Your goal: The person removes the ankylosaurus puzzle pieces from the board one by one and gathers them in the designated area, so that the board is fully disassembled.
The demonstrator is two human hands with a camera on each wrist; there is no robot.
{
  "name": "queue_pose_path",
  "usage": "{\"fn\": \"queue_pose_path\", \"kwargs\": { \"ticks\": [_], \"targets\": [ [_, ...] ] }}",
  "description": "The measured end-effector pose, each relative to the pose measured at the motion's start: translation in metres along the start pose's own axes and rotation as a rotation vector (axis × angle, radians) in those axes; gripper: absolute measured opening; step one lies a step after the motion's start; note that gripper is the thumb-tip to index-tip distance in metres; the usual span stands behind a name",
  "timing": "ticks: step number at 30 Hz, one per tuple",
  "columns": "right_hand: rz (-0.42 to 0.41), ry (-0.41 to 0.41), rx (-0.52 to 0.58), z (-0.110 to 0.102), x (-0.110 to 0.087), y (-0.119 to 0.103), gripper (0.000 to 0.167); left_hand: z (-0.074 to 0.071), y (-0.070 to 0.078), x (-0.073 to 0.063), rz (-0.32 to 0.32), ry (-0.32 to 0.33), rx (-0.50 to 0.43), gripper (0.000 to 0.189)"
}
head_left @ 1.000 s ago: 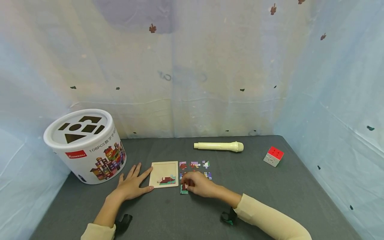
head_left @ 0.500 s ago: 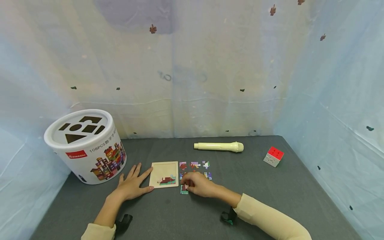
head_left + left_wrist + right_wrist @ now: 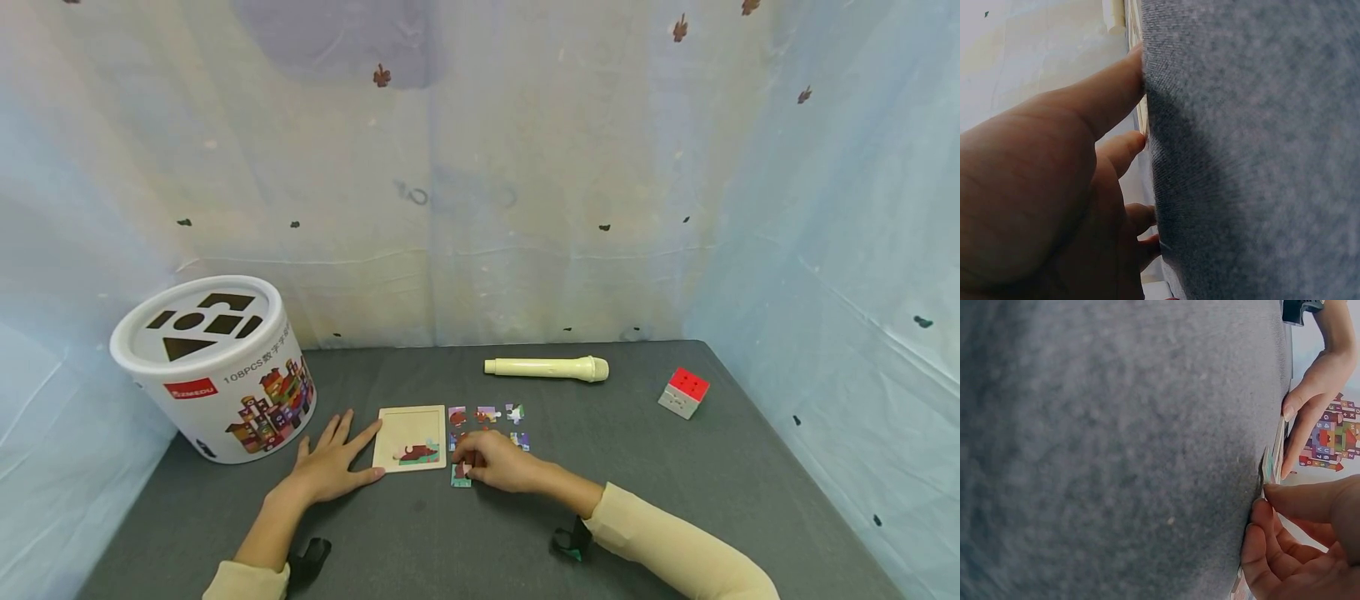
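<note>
A square wooden puzzle tray lies on the grey table, with a brown-and-green picture section fitted along its lower right. My left hand lies with fingers spread, a fingertip and the thumb touching the tray's left edge. Just beyond the tray's right side, my right hand pinches a green-and-brown puzzle piece between thumb and fingers. In the right wrist view this puzzle piece stands out past the thumb tip, low over the cloth. Several loose puzzle pieces lie in rows behind the right hand, which partly hides them.
A big white block bucket with shape holes in its lid stands at the left. Toward the back lies a pale yellow toy microphone. A red-and-white cube sits at the right. Pale sheeting closes off the back and sides.
</note>
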State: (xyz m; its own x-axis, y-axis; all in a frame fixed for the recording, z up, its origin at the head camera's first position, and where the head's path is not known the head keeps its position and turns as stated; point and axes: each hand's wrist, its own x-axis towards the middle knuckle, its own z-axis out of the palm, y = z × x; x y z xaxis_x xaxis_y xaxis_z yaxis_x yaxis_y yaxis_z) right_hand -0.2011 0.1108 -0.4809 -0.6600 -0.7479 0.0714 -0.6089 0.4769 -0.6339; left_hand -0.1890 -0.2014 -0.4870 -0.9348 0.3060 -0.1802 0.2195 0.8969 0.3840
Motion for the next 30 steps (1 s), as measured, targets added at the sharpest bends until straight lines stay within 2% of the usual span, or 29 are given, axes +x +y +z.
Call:
{"fn": "queue_pose_path", "kwargs": {
  "ticks": [11,21,30],
  "targets": [
    [-0.004,-0.013,0.018,-0.0028,0.0004,-0.0013,0.019,-0.0015,0.0014,-0.0005,0.007,0.007,0.011,0.088],
    [0.034,-0.043,0.021,-0.0031,-0.0008,-0.0027,0.031,-0.002,0.0027,-0.0021,0.011,0.013,0.004,0.088],
    [0.014,-0.055,0.006,-0.0051,-0.0021,-0.004,0.034,-0.002,0.0023,-0.0026,0.015,0.014,0.005,0.088]
  ]
}}
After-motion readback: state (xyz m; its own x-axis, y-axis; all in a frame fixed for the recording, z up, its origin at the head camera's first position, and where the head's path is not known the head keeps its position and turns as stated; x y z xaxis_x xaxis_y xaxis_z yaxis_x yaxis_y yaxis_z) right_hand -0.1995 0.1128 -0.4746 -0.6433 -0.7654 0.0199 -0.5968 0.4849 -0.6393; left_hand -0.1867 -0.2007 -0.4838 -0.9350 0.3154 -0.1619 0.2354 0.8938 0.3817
